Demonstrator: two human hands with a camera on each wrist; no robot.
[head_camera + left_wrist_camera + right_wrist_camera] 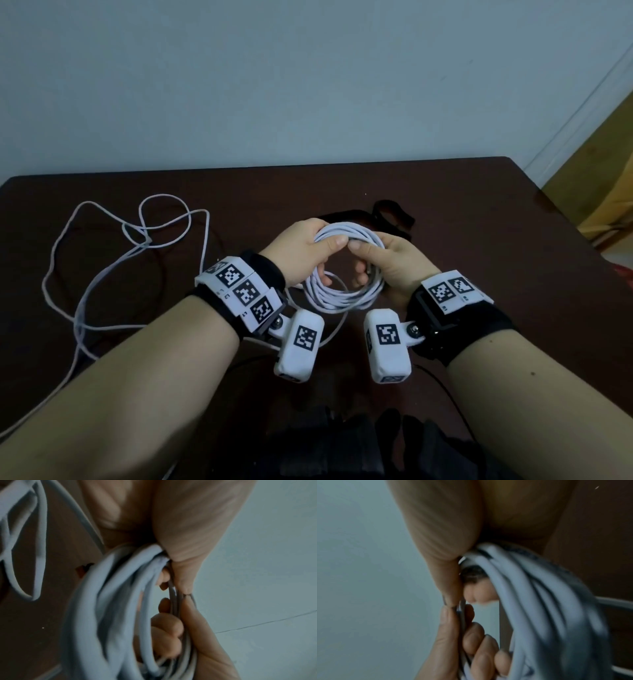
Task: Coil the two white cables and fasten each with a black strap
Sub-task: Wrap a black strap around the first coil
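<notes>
A white cable wound into a round coil (342,294) hangs in the air above the dark table (479,274). My left hand (305,250) grips the coil's upper left part, thumb over the strands. My right hand (380,263) grips its right side, fingers curled through the ring. Both wrist views show the coil (106,608) (547,608) close up, with the fingers (164,632) (474,638) of the opposite hand wrapped round it. A second white cable (113,260) lies loose and tangled on the table at left. A black strap (390,212) lies just behind my hands.
A thin strand from the coil trails down to the table (329,335) under my left wrist. A pale wall (308,85) stands behind the table's far edge. Dark clothing (342,448) shows at the bottom near the front edge.
</notes>
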